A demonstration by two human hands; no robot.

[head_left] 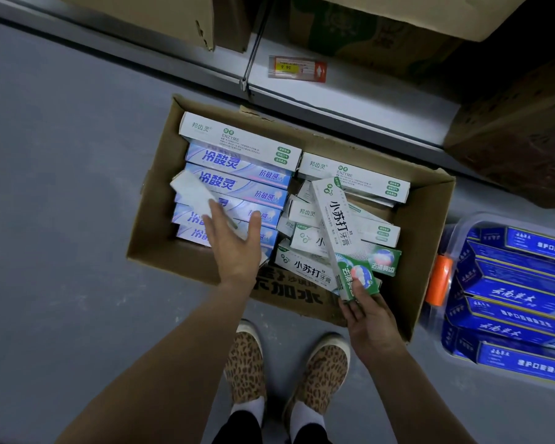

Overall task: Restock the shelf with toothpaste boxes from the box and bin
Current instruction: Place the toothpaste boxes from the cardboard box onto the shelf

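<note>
A grey floor [61, 187] is stretching under a white bottom shelf [334, 100] that is carrying brown cartons [366, 36] and a price tag [297, 68]. An open cardboard box [430, 235] is sitting on the floor against the shelf, packed with toothpaste boxes: blue-white ones [237, 181] to the left, green-white ones [353, 177] to the right. Beside it, a clear plastic bin [462, 225] is holding dark blue toothpaste boxes [510, 302]. The left hand [234, 248] is reaching over the blue-white stack, fingers spread apart, seemingly touching a pale box [193, 193]. The right hand [369, 315] is pinching the near end of a green-white toothpaste box [337, 232], tilted above the others. Leopard-print shoes [247, 366] are standing below.
</note>
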